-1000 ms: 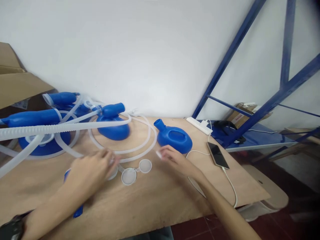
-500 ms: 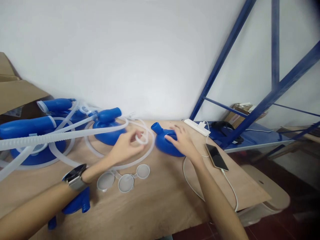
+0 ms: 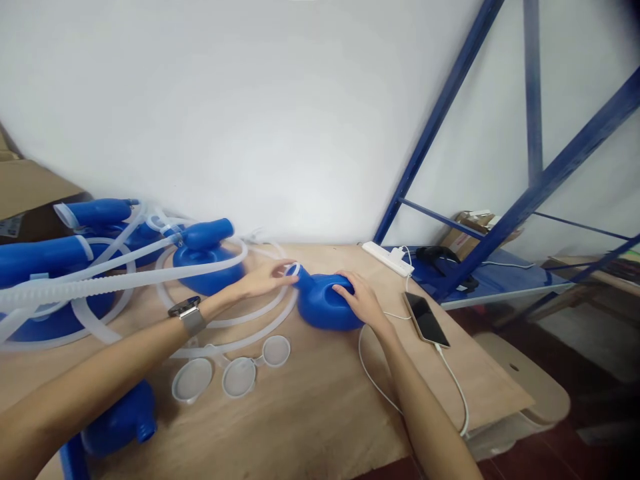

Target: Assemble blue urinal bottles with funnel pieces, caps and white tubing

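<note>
A blue plastic urinal bottle (image 3: 320,312) lies on the table before me, its spout pointing left. My right hand (image 3: 364,301) grips its right side, with the thumb by the opening under the handle. At the spout's mouth, my left hand (image 3: 267,277) pinches a white plastic ring (image 3: 293,269) between thumb and fingers. The ring sits against the rim; I cannot tell how far it is fitted over it. Several white round lids (image 3: 239,377), some joined by straps, lie nearer me on the table.
More blue bottles (image 3: 207,267) and long translucent hoses (image 3: 200,272) crowd the left, beside a cardboard box (image 3: 37,190). A blue bottle (image 3: 120,423) lies front left. A power strip (image 3: 387,257), a charging phone (image 3: 426,319), a stool (image 3: 525,373) and a blue metal rack (image 3: 440,120) are on the right.
My left hand has moved right, bringing the white ring to the bottle's spout. My right hand has closed onto the bottle, and the spout has turned toward the left hand.
</note>
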`<state>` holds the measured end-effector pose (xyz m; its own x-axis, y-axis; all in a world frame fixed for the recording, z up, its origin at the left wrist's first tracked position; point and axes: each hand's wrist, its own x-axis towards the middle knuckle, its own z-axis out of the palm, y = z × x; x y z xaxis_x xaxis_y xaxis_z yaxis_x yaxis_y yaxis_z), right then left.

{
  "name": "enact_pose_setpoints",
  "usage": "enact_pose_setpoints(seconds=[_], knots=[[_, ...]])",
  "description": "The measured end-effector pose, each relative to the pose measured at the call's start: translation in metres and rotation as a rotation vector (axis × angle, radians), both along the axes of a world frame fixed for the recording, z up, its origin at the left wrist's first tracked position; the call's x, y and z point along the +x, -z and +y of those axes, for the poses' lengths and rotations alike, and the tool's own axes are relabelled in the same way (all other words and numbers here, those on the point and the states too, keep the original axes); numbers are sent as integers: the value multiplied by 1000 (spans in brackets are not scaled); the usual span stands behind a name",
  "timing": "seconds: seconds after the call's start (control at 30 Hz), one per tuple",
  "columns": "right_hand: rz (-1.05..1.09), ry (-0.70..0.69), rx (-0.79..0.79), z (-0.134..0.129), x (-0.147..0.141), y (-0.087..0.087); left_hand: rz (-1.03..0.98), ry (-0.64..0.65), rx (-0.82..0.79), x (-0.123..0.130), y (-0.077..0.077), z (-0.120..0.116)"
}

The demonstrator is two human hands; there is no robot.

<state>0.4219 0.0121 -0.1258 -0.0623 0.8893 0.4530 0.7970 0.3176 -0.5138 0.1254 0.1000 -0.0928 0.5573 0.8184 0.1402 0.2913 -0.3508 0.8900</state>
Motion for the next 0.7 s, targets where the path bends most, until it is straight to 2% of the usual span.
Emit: enact_pose_setpoints(seconds=[0.3,0.43,0.53,0.57,0.63,0.7], knots=[[14,-76,-23,-6,2,-3,221,176,243,-9,-16,-8],[30,-105,-21,-7,1,-3,301,240,201,-9,-31,-17],[32,-165,-6,-11,-5,-2,324,289,66,2,-40,-28],[32,-183,6,-12,-8,-2,287,249,-7,8,-40,-33],[30,-196,34,-15,-12,-2,148,63,-125,22,-35,-44],[29,-200,48,-18,-15,-3,27,-124,-98,33,-26,-53]])
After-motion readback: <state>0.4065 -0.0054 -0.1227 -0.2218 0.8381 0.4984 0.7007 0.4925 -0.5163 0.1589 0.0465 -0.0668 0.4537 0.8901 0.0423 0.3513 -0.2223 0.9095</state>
